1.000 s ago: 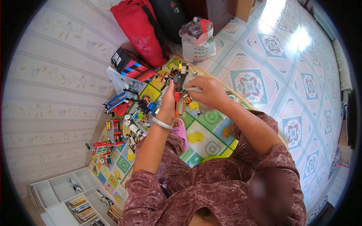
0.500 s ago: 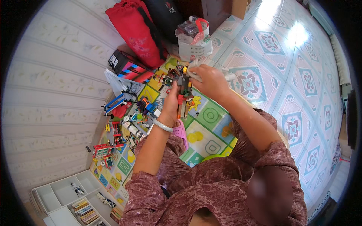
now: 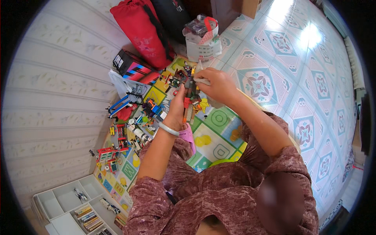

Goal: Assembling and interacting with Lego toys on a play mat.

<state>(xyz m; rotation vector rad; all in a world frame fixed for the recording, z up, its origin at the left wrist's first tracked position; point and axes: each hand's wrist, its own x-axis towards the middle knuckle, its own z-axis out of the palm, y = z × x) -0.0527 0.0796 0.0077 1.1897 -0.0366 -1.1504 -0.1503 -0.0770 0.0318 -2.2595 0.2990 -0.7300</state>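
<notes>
Brick model (image 3: 188, 103): a long, narrow build with grey, red and orange parts, held over the far part of the play mat (image 3: 217, 121), toward its right edge.
Left hand (image 3: 177, 107): grasping the model along its left side.
Right hand (image 3: 219, 86): pinching a pale cloth (image 3: 203, 81) beside the model's far end; whether cloth and bricks touch cannot be told.
Handling: probably light, stiff and smooth, but fragile where small pieces jut out; the cloth looks soft and limp.
Where to hold: the long body seems safest, supported from both sides, clear of the small attachments.
Loose toys (image 3: 154, 109): crowded along the mat's left edge.
Hard to make out: the left fingertips and model's underside are hidden; its far tip blends into pieces behind.
</notes>
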